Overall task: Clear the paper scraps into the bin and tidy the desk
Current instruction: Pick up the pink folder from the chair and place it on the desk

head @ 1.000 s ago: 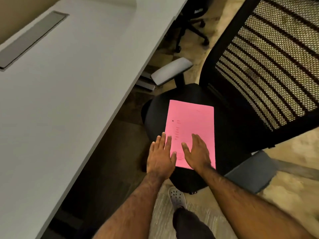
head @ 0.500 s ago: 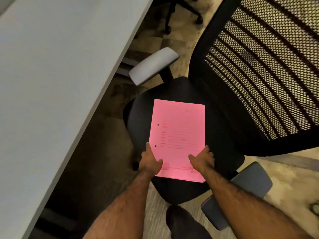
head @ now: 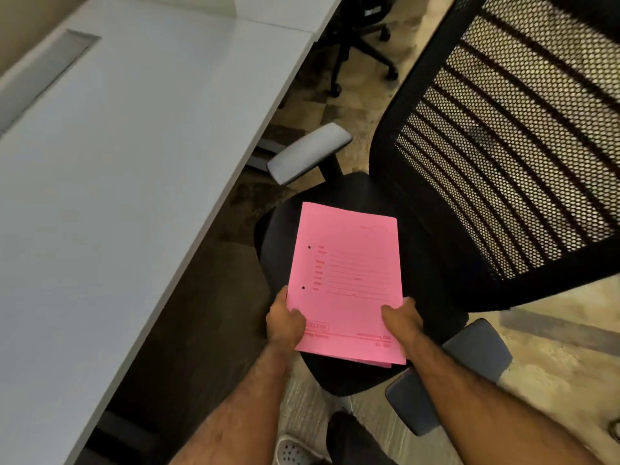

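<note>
A pink paper folder [head: 349, 280] with two punched holes and printed lines is held over the black seat [head: 432, 263] of an office chair. My left hand [head: 285, 318] grips its near left edge, thumb on top. My right hand [head: 401, 318] grips its near right edge the same way. The folder's near end looks lifted off the seat; whether its far end still touches the seat I cannot tell. No bin and no paper scraps are in view.
A long white desk [head: 117, 196] runs along the left, with a grey cable flap [head: 43, 75] set in its top. The chair has a black mesh back [head: 513, 162] and two grey armrests [head: 308, 152]. Another chair's wheeled base [head: 355, 52] stands further back.
Both hands went from lying flat on the folder to gripping its near edges. The folder has been raised and drawn slightly toward me.
</note>
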The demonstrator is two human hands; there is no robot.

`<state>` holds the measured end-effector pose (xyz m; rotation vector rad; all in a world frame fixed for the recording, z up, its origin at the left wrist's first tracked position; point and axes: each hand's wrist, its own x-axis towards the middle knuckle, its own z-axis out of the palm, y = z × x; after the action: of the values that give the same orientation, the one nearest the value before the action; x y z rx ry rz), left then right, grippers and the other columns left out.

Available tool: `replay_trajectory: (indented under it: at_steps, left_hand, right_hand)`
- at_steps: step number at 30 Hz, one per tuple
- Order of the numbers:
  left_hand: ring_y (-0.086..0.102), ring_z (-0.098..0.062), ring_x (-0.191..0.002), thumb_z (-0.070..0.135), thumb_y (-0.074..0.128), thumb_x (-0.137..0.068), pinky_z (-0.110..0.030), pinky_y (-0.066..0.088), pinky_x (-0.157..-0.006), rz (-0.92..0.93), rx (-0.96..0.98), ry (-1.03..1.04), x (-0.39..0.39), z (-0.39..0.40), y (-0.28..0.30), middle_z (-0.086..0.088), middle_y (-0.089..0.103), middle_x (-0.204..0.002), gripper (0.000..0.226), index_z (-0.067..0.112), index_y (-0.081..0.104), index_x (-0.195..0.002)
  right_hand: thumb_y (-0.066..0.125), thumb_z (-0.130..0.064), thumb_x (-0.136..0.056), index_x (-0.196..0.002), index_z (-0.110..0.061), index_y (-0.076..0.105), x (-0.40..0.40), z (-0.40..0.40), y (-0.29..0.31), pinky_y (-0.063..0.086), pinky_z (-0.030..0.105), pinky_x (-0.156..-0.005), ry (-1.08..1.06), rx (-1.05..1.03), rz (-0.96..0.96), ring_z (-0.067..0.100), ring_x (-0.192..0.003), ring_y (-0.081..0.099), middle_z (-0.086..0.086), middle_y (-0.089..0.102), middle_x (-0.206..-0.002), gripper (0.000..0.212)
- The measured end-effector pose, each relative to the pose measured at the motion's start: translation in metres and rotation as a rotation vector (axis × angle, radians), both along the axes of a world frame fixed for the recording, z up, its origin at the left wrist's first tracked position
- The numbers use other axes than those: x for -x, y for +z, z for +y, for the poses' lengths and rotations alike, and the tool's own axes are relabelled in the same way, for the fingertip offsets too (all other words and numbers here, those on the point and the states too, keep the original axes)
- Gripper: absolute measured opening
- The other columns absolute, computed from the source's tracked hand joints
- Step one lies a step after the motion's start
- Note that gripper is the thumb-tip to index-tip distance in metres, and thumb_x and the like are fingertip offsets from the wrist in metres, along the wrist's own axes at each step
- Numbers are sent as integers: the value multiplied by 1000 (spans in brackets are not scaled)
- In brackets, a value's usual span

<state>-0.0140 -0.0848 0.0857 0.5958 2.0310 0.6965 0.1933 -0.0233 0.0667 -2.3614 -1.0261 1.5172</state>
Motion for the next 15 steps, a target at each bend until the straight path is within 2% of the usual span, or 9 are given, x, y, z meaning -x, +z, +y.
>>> replay_trajectory:
  at_steps: [3,5,8,10,13,15]
  left_hand:
    - [67,-25,-91,-1,42,-85,-46,60,-79,-32,-70,31,4,-13,28,-3,69,-104,40,25,57,-110]
    - [67,-26,-92,0,41,-86,-47,59,-80,-24,-108,43,9,-24,47,-4,68,-106,43,26,56,-116]
    - [70,-23,-85,4,44,-90,-45,61,-72,-34,-169,82,20,-48,78,-1,68,-101,38,30,55,-116]
    - [73,-17,-76,11,49,-92,-38,62,-65,-51,-228,121,30,-69,99,2,70,-95,29,34,56,-110]
    - [73,-12,-72,18,51,-93,-31,60,-60,-25,-299,186,49,-106,126,3,71,-91,23,40,54,-98]
    - [71,-11,-72,17,48,-92,-26,56,-58,41,-327,245,63,-132,141,5,70,-91,25,42,53,-97]
  right_hand:
    - [55,-23,-89,-125,-16,41,6,-11,20,59,47,-74,22,-48,62,30,-87,67,10,65,-106,39]
    - [53,-23,-91,-128,-14,43,10,-20,33,58,49,-79,39,-87,107,31,-89,66,12,65,-109,39]
    - [52,-23,-91,-129,-18,44,20,-36,62,57,40,-66,100,-228,77,24,-81,65,6,64,-101,39]
    - [52,-22,-91,-131,-22,41,31,-46,84,52,32,-59,167,-337,82,17,-76,63,-2,60,-95,41]
    - [53,-21,-92,-132,-28,41,57,-62,115,55,34,-62,287,-429,138,18,-80,65,-6,61,-96,43]
    - [52,-19,-92,-125,-32,47,80,-72,134,56,33,-62,378,-474,174,16,-79,67,-6,65,-97,36]
